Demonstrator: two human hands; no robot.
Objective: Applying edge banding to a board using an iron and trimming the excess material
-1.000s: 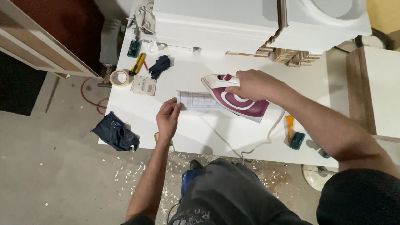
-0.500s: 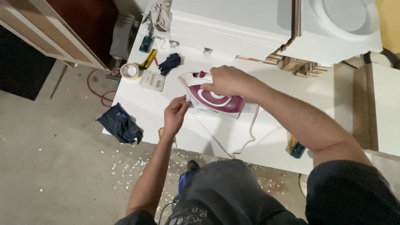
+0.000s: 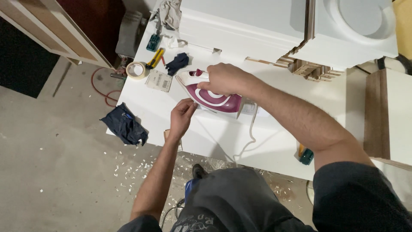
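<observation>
Maroon iron (image 3: 214,96) hides paper; right hand (image 3: 225,79) fingers clamped, left hand (image 3: 182,117) fingers pinched tog.

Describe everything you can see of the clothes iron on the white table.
The iron is white plastic with a purple-maroon body marked by a white curved stripe. It lies flat, sole down, on the white table, its pointed tip towards the roll of tape. The right hand grips its handle from above; the left hand rests at its near edge. A white cord trails from its rear across the table.
</observation>
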